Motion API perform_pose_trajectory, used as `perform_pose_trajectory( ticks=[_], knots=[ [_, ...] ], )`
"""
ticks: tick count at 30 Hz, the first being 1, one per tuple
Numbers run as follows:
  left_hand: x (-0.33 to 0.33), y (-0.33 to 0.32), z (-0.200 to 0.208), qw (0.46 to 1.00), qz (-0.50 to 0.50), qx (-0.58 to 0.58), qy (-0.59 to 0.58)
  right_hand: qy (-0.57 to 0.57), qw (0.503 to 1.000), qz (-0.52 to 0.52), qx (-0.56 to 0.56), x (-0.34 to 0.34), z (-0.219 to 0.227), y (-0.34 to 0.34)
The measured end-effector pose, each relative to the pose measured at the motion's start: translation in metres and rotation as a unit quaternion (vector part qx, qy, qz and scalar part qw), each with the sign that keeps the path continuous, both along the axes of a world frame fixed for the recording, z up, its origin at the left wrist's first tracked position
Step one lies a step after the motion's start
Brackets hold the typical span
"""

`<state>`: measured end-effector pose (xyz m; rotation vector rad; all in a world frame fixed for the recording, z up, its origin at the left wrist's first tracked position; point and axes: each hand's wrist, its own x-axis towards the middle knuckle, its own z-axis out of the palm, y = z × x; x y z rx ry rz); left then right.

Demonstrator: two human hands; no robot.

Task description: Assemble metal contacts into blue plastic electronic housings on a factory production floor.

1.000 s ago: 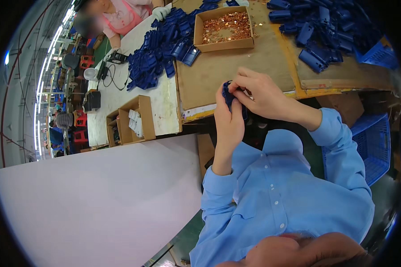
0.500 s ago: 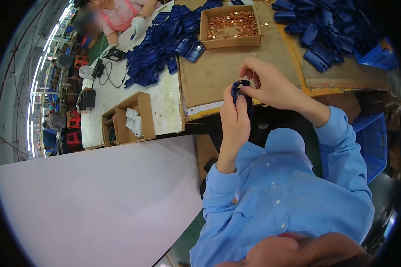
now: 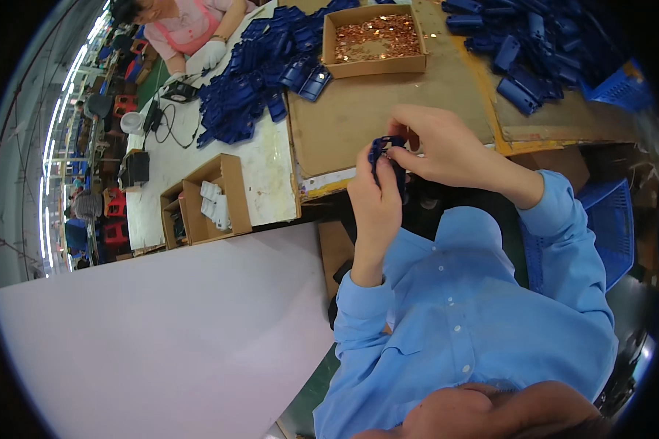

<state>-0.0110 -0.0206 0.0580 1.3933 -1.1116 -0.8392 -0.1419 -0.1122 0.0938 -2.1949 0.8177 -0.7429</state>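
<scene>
My left hand [image 3: 375,196] is wrapped round a small dark blue plastic housing [image 3: 377,151], holding it tilted up near the table's front edge. The fingers of my right hand [image 3: 441,149] are bent round the housing's upper end, with the thumb pressed to its open face. A small bright spot shows there, too small to name. Beyond my hands stands a cardboard tray [image 3: 377,66] of small copper-coloured metal pieces. Blue plastic housings lie in a heap [image 3: 245,95] to its left and in another heap [image 3: 523,55] to its right.
A cardboard box [image 3: 233,197] with white parts stands at the table's left front. A white board [image 3: 161,329] fills the lower left. Blue crates [image 3: 613,227] are at the right. At the far left a co-worker's gloved hand [image 3: 209,55] is near a black device [image 3: 179,91] with a cable.
My hands and the housing have shifted slightly left and down, still together. The co-worker's gloved hand has moved lower and to the left. The whole view has shifted slightly.
</scene>
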Motion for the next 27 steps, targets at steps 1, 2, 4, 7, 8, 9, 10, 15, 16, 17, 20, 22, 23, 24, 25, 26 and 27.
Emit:
perform_pose_trajectory(
  ticks=[1, 2, 4, 7, 8, 9, 10, 15, 16, 17, 20, 22, 23, 24, 25, 26, 27],
  knots=[
    [-0.001, -0.001, -0.002, 1.000, 0.001, -0.009, 0.000, 0.002, 1.000, 0.004, 0.001, 0.000, -0.001, -0.002],
    [-0.002, -0.002, -0.004, 1.000, -0.003, -0.007, 0.001, 0.003, 1.000, 0.009, 0.001, 0.000, -0.002, -0.004],
    [-0.001, -0.004, -0.006, 1.000, -0.003, -0.013, 0.008, 0.009, 1.000, 0.009, 0.015, 0.000, 0.002, -0.007],
    [-0.003, -0.005, -0.002, 1.000, -0.006, -0.001, 0.011, 0.008, 0.999, 0.015, 0.043, -0.001, 0.004, -0.011],
    [-0.003, -0.005, -0.002, 1.000, -0.007, -0.001, 0.010, 0.003, 0.998, 0.020, 0.055, -0.001, 0.004, -0.013],
    [-0.003, -0.006, -0.003, 1.000, -0.006, 0.004, 0.007, 0.002, 0.998, 0.020, 0.055, -0.001, 0.004, -0.014],
    [-0.003, -0.006, -0.003, 1.000, -0.006, 0.008, 0.004, 0.007, 0.998, 0.022, 0.052, -0.001, 0.004, -0.015],
    [-0.004, -0.005, -0.006, 0.999, -0.013, -0.007, -0.035, 0.031, 0.997, 0.015, 0.062, -0.002, 0.006, -0.015],
    [-0.005, -0.003, -0.004, 0.999, -0.022, -0.008, -0.036, 0.027, 0.998, 0.017, 0.054, -0.002, 0.005, -0.014],
    [-0.004, -0.003, -0.004, 1.000, -0.018, -0.003, -0.025, 0.023, 0.998, 0.020, 0.046, 0.000, 0.004, -0.014],
    [-0.004, -0.004, -0.003, 0.999, -0.019, -0.013, -0.033, 0.013, 0.998, 0.020, 0.064, 0.000, 0.005, -0.012],
    [-0.001, -0.005, -0.003, 0.999, -0.013, -0.015, -0.040, 0.013, 0.997, 0.020, 0.074, -0.002, 0.005, -0.010],
    [0.001, -0.004, -0.002, 0.998, -0.016, 0.000, -0.054, 0.012, 0.997, 0.026, 0.073, -0.002, 0.003, -0.008],
    [0.002, -0.003, -0.003, 0.997, -0.018, 0.014, -0.067, 0.012, 0.997, 0.031, 0.071, -0.002, 0.003, -0.008],
    [0.000, -0.005, -0.007, 0.998, -0.007, -0.013, -0.061, 0.009, 0.997, 0.033, 0.068, -0.001, 0.003, -0.010],
    [0.001, -0.005, -0.007, 0.998, -0.006, -0.016, -0.063, 0.010, 0.996, 0.040, 0.075, 0.000, 0.003, -0.011],
    [0.001, -0.005, -0.004, 0.999, -0.014, -0.007, -0.051, 0.011, 0.996, 0.045, 0.082, 0.000, 0.003, -0.013]
  ],
)
